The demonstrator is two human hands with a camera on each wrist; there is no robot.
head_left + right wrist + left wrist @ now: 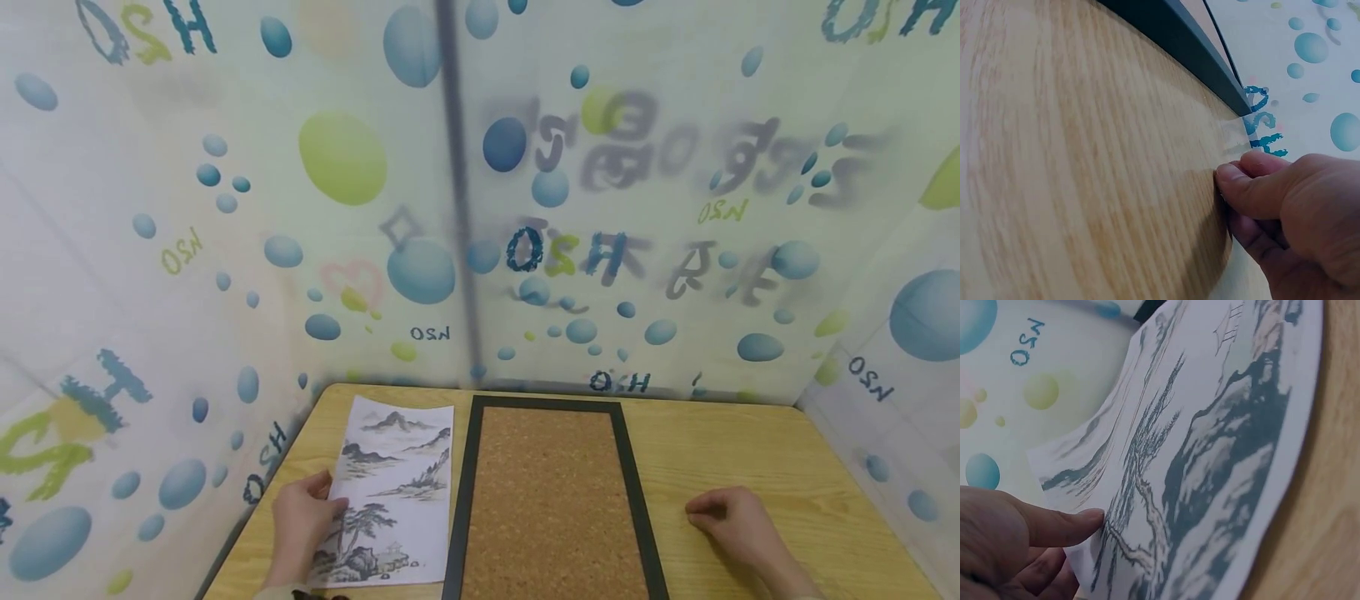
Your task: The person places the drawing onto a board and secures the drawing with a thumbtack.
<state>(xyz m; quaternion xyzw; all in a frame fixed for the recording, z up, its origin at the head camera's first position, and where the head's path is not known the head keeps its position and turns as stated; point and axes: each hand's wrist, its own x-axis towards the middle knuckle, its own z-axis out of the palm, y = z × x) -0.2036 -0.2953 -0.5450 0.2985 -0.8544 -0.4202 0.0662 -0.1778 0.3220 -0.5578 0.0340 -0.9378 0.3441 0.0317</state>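
Observation:
In the head view my left hand (302, 517) pinches the left edge of a paper print (405, 492) showing ink mountains and a pine. In the left wrist view the thumb (1069, 528) lies on its front, fingers behind, and the sheet bows. Right of the print is a cork board (551, 492) with a black frame (633, 492). Beyond the board, my right hand (738, 525) is held over the table, thumb and fingers pinched together. From these fingertips a small clear piece (1233, 134), looking like tape, seems to stick out; its outline is faint.
The wood-grain table (750, 450) carries the board and runs out to both sides. A pale curtain (660, 250) with blue and green dots and mirrored lettering closes in the back and both sides. A dark vertical bar (457, 167) shows behind it.

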